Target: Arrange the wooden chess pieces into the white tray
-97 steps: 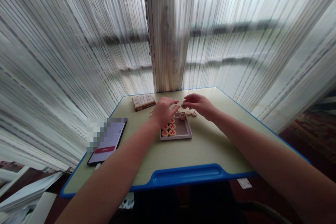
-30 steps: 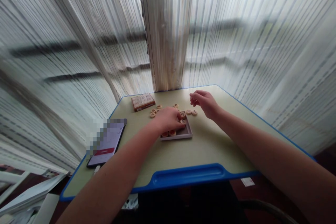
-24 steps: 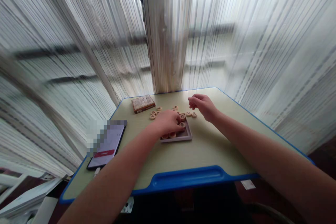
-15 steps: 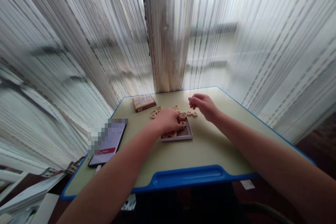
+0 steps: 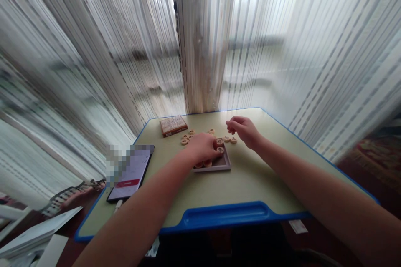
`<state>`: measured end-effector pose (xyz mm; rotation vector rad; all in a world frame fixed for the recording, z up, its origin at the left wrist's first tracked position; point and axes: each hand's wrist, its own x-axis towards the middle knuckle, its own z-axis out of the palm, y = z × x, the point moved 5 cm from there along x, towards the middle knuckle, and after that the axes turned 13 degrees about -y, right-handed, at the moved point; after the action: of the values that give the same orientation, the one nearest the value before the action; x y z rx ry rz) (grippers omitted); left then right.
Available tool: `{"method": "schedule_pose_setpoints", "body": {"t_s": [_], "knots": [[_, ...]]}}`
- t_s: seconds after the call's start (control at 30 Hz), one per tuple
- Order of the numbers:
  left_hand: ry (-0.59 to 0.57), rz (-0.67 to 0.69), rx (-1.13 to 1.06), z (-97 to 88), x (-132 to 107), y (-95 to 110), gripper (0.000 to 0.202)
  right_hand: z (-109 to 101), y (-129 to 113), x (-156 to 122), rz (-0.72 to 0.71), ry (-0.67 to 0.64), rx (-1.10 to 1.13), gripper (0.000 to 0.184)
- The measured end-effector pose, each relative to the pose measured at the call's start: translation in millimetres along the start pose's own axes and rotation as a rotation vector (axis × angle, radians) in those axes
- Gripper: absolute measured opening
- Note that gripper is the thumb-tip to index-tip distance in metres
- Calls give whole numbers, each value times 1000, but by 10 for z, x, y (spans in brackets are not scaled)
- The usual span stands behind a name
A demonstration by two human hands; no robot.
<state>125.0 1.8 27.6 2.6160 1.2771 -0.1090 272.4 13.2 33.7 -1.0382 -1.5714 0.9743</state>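
My left hand [image 5: 202, 147] reaches over a shallow open box [image 5: 228, 166], its thumb and fingers closed on a round wooden xiangqi piece [image 5: 220, 150]. Another piece [image 5: 219, 142] lies just beyond it at the box's far right corner. Pieces with red marks [image 5: 207, 163] sit along the near side of the box, partly covered by my hand. My right hand [image 5: 242, 127] hovers beyond the box to the right, fingers curled together; whatever they may hold is hidden. Two loose pieces [image 5: 230, 139] lie on the table below it.
Several more pieces [image 5: 184, 141] lie left of the box, and one [image 5: 212, 131] behind it. A flat printed box [image 5: 173, 125] is at the back left. A tablet [image 5: 131, 175] with a cable occupies the left side. The table has a blue front tray [image 5: 225, 213]; curtains hang behind.
The view has tilted slightly, so everything sits a little lower. Both hands keep nearly the same places, the left in the box and the right curled above the table.
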Motion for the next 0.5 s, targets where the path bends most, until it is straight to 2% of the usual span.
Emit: {"method": "schedule_pose_setpoints", "body": {"t_s": [0.1,0.3,0.5], "knots": [[15,-7,22,-14,-6,2,35,-3,23,1,4,-3,-14,21],[-14,-5,25,-24,-23,-22,28,-7,7,2,-5,-6,-30,21],[15,52,55,-19,0,15,25,-10,40,13,12,-12,-61,22]]}}
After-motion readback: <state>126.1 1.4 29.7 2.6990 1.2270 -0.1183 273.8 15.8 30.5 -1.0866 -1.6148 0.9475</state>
